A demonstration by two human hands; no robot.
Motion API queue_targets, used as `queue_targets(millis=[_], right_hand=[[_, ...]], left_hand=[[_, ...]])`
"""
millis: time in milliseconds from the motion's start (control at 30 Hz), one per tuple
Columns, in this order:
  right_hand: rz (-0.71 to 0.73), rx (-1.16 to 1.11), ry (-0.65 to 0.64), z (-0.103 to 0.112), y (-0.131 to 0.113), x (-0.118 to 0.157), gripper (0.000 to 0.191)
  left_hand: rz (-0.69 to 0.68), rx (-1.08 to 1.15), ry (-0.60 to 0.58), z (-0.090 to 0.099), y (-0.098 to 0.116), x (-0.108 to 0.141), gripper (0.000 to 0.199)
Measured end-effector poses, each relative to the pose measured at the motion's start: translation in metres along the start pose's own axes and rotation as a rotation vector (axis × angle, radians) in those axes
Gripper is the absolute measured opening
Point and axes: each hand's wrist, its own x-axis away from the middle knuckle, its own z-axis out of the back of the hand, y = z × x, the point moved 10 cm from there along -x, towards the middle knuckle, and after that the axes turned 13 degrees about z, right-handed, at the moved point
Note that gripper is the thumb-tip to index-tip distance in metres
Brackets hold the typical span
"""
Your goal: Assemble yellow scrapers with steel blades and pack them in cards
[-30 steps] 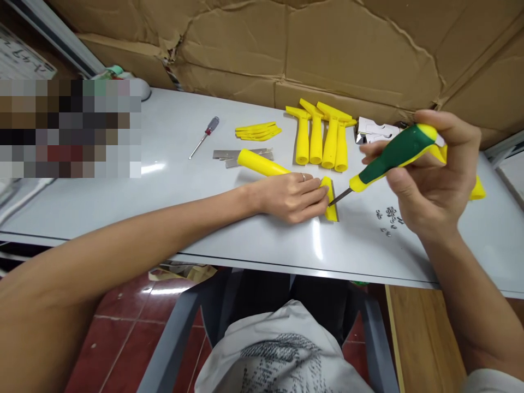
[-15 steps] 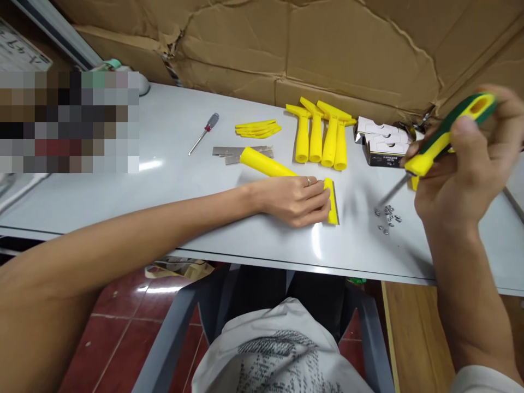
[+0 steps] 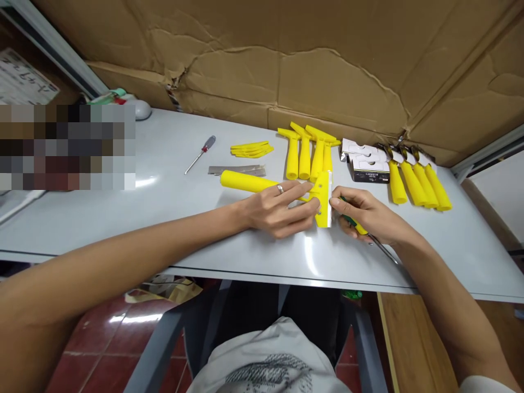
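A yellow scraper (image 3: 242, 181) lies across the table in front of me, its handle to the left and its flat head to the right, with a pale blade along the head's outer edge. My left hand (image 3: 281, 212) grips it near the neck, fingers closed over the head. Fingertips of my right hand (image 3: 366, 215) are pinched at that blade edge. Tucked in the same right hand is a screwdriver (image 3: 360, 227) with a green and yellow handle, its shaft slanting back to the lower right under the wrist. Most of the loose screws are hidden by this hand.
Behind stand several yellow scraper handles (image 3: 304, 158), small boxes (image 3: 370, 170) and more yellow scrapers (image 3: 417, 183). Further left lie yellow strips (image 3: 250, 148), metal blades (image 3: 235, 170) and a grey screwdriver (image 3: 200, 154). Cardboard (image 3: 245, 71) walls the back edge.
My right hand has come down and left from its raised position to the scraper head. The screwdriver in it now points back toward me. My left hand keeps its grip on the scraper.
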Motion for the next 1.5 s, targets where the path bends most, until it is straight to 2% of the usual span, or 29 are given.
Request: queue_targets(millis=[133, 233, 367, 467, 600, 700, 767, 933, 1067, 1200, 1267, 1367, 1433, 1500], right_hand=[[0.06, 0.063, 0.004, -0.002, -0.003, -0.002, 0.044], [0.099, 0.049, 0.036, -0.005, -0.004, -0.004, 0.044], [0.08, 0.04, 0.066, -0.002, -0.003, -0.006, 0.039], [0.055, -0.011, 0.207, 0.024, -0.003, -0.005, 0.032], [0.178, -0.092, 0.496, 0.081, -0.014, 0.001, 0.02], [0.223, -0.062, 0.609, 0.108, -0.014, 0.006, 0.015], [0.226, -0.021, 0.647, 0.116, -0.012, 0.008, 0.016], [0.2, 0.026, 0.65, 0.116, -0.005, 0.002, 0.022], [0.121, 0.01, 0.657, 0.11, 0.003, -0.003, 0.02], [0.107, -0.083, 0.675, 0.109, 0.001, -0.002, 0.021], [0.117, -0.177, 0.637, 0.106, -0.001, -0.003, 0.03], [0.186, -0.221, 0.57, 0.106, -0.007, -0.006, 0.042], [0.254, -0.213, 0.555, 0.109, -0.011, -0.008, 0.03], [0.292, -0.207, 0.584, 0.113, -0.011, -0.01, 0.007]], left_hand=[[0.008, 0.087, 0.014, 0.005, 0.001, -0.002, 0.017], [-0.024, 0.055, 0.036, 0.009, 0.004, -0.005, 0.02], [0.01, 0.061, 0.013, 0.01, -0.001, -0.01, 0.014], [0.082, 0.062, -0.049, 0.003, -0.009, -0.01, 0.01], [0.078, 0.093, -0.212, -0.014, -0.007, -0.002, 0.015], [0.081, 0.147, -0.324, -0.025, -0.002, 0.004, 0.013], [0.099, 0.181, -0.369, -0.031, 0.001, 0.006, 0.013], [0.131, 0.192, -0.501, -0.047, 0.0, 0.012, 0.017], [0.15, 0.18, -0.548, -0.047, 0.001, 0.013, 0.019], [0.366, 0.02, -0.64, -0.047, -0.014, 0.013, 0.032], [0.481, 0.012, -0.682, -0.047, -0.023, 0.017, 0.027], [0.509, 0.085, -0.696, -0.052, -0.026, 0.022, 0.022], [0.459, 0.13, -0.682, -0.055, -0.027, 0.026, 0.023], [0.441, 0.173, -0.692, -0.059, -0.031, 0.03, 0.026]])
